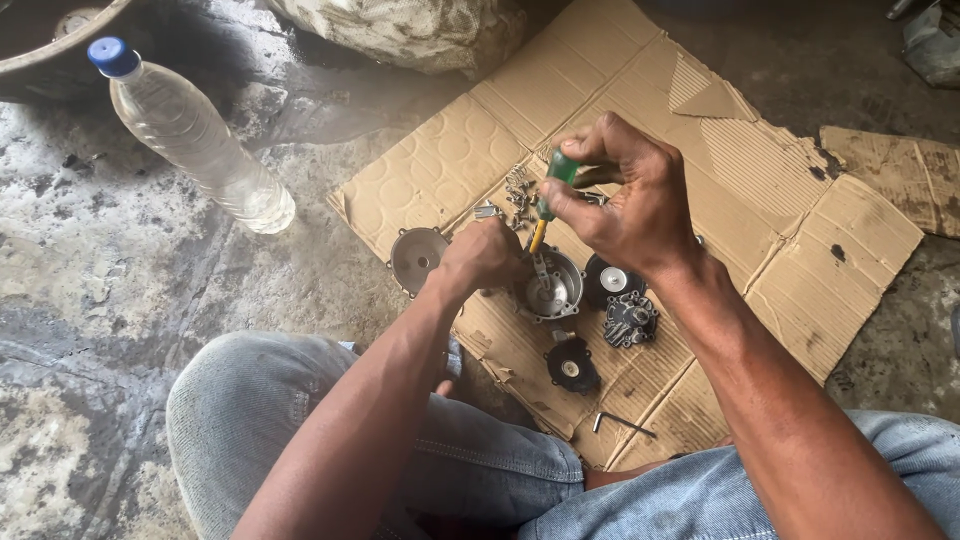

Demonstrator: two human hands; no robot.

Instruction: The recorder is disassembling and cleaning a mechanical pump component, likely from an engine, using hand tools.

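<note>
Directly beneath right hand's (pixel 625 195) grip: screwdriver (pixel 548 195)

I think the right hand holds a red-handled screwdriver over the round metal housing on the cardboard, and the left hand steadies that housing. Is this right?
Not quite: in the head view the screwdriver has a green handle, not red. The right hand holds it over the round metal housing on the cardboard, and the left hand steadies that housing.

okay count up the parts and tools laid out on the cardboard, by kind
Metal housings: 2
Black round discs: 2
Dark cast part: 1
Screwdriver: 1, in right hand
Hex key: 1
Screw pile: 1
Total: 8
</note>
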